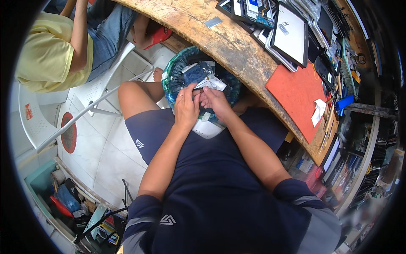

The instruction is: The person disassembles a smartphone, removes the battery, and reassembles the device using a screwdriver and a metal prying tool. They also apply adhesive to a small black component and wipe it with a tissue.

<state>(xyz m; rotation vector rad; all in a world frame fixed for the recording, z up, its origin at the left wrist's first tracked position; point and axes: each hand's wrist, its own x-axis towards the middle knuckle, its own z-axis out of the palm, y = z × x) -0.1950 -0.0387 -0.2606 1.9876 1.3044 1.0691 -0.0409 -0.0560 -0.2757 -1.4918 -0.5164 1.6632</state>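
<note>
My left hand (186,103) and my right hand (214,101) meet over a round waste basket (170,76) lined with a shiny green-blue bag. Both hands have curled fingers, with the thumbs and fingertips pinched close together. Between them is a crumpled white printed wrapper (215,83), which sticks out beyond the fingertips. Its near end is covered by my fingers. Inside the basket, just past the hands, lie a dark blue crumpled piece (198,73) and other scraps. A white rounded plastic piece (207,130) shows under my wrists, against my lap.
A worn wooden workbench (198,31) curves along the right, carrying an orange mat (292,99), a white-faced panel (290,34) and stacked device parts. On the left, a person in a yellow shirt (46,51) sits on a white chair (31,110). A green bin (36,186) of odds and ends stands lower left.
</note>
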